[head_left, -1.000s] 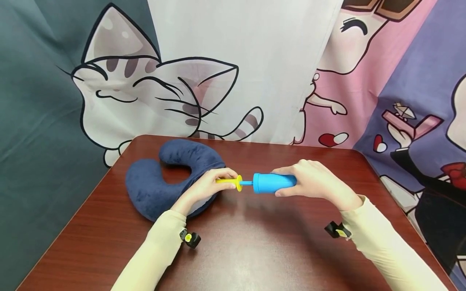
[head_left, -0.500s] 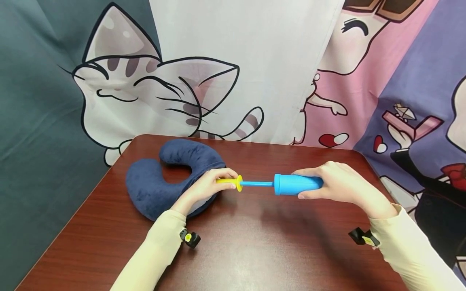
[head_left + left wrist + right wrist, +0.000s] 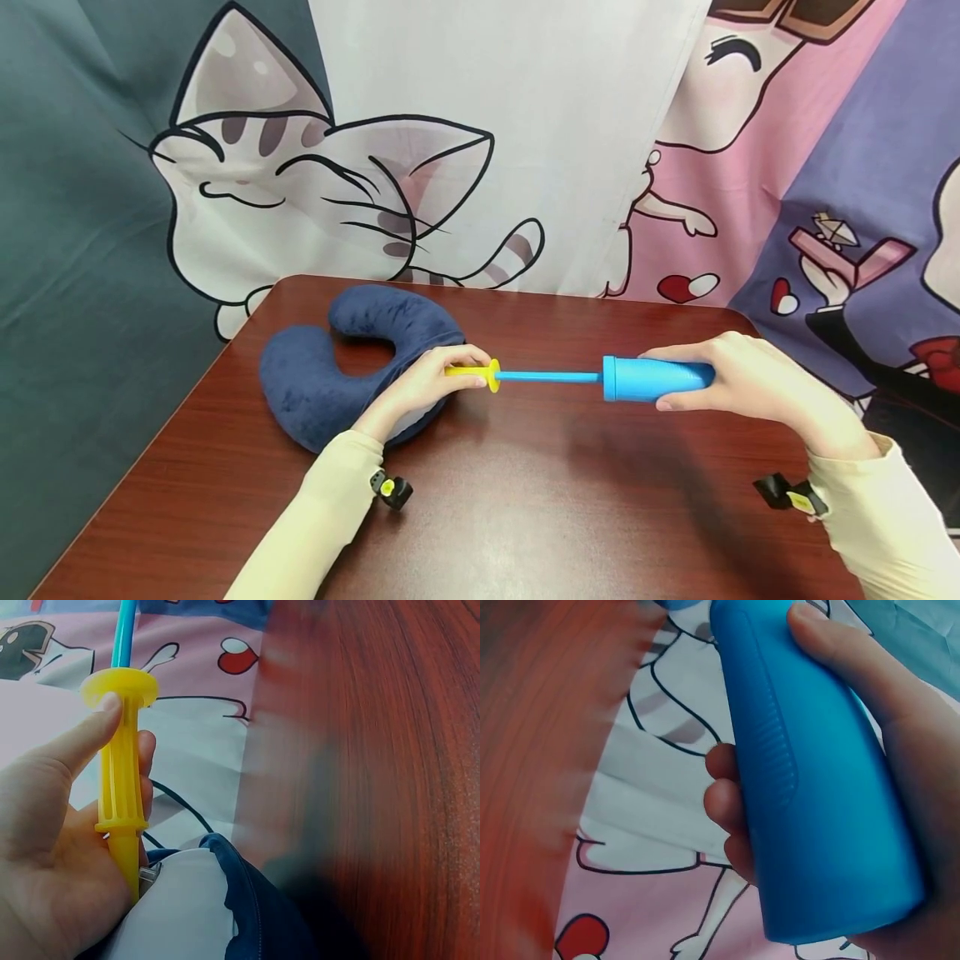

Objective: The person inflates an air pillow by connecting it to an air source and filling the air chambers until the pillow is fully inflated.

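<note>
A blue and yellow hand pump is stretched out level between both hands in the head view. My left hand [image 3: 427,379] grips its ribbed yellow nozzle end [image 3: 120,769], thumb pressed just under the round flange. The nozzle's tapered tip points down beside the white inner part [image 3: 180,900] of a navy U-shaped neck pillow [image 3: 300,400]; the very tip is hidden. My right hand [image 3: 757,379] wraps round the smooth blue barrel [image 3: 817,787], thumb on one side, fingers on the other. A long stretch of thin blue rod [image 3: 551,377] shows between flange and barrel.
The pillow lies at the left on a reddish-brown wooden table [image 3: 525,517], its opening facing the back left. A small metal zipper pull [image 3: 150,871] shows near the nozzle. Behind the table's far edge hangs a cartoon-printed cloth [image 3: 570,150].
My right hand has drawn the blue barrel steadily to the right, exposing much more of the rod. My left hand, the yellow nozzle and the pillow have stayed in place.
</note>
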Action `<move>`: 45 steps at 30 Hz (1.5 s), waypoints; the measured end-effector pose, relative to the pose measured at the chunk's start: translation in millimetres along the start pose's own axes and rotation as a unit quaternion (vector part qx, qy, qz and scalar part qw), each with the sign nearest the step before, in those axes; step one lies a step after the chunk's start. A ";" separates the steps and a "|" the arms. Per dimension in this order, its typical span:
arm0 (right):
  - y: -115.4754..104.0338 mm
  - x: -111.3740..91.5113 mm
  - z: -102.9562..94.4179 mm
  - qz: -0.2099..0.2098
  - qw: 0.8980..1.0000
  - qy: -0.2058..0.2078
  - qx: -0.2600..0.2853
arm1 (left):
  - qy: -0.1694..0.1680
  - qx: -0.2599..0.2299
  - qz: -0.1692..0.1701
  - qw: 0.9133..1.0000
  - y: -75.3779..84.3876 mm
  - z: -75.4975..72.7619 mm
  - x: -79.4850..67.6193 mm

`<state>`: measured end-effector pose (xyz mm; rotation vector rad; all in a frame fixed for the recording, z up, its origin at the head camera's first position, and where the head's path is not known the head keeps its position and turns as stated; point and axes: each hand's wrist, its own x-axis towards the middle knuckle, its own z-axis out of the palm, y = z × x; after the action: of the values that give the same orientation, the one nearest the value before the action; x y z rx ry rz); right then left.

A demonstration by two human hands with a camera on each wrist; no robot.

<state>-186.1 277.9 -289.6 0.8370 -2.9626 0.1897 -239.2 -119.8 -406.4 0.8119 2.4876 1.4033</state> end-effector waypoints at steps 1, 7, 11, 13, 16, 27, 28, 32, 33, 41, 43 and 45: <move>0.6 -0.8 -0.6 0.004 1.000 -0.005 0.002 | 0.001 0.001 0.001 1.000 0.2 0.2 -0.3; -0.4 2.1 6.2 -0.001 1.000 -0.014 0.012 | 0.004 -0.005 -0.002 1.000 0.6 1.7 -2.2; -4.8 5.9 13.0 -0.007 1.000 -0.011 0.011 | 0.007 -0.014 -0.007 1.000 0.1 2.9 -3.1; -8.4 8.2 15.0 -0.010 1.000 -0.010 0.009 | 0.010 -0.019 -0.009 1.000 -0.3 3.4 -3.7; -14.3 12.6 17.7 -0.013 1.000 -0.010 0.010 | 0.010 -0.033 -0.017 0.999 -1.8 4.3 -4.3; -31.5 31.9 26.8 -0.030 0.999 -0.013 0.012 | 0.012 -0.060 -0.029 0.998 -5.9 5.3 -4.7; -33.3 33.7 26.9 -0.032 0.999 -0.011 0.009 | 0.013 -0.064 -0.028 0.997 -5.8 5.4 -4.6; -40.2 42.5 28.2 -0.045 0.999 -0.009 0.002 | 0.016 -0.073 -0.029 0.997 -6.1 5.7 -4.2; -41.7 45.1 29.4 -0.048 0.999 -0.009 0.003 | 0.016 -0.072 -0.027 0.997 -6.4 5.7 -4.3; -52.2 63.3 42.0 -0.064 0.998 -0.019 0.008 | 0.014 -0.074 -0.018 0.997 -6.7 6.9 -3.7; -55.9 67.5 44.5 -0.068 0.997 -0.019 0.009 | 0.013 -0.076 -0.018 0.997 -6.3 7.0 -3.5; -59.8 71.8 46.9 -0.073 0.997 -0.018 0.008 | 0.014 -0.075 -0.017 0.997 -5.8 7.1 -3.4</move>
<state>-216.9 183.9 -323.6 1.0644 -2.9207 0.1942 -235.6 -118.8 -415.5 0.7208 2.3690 1.5767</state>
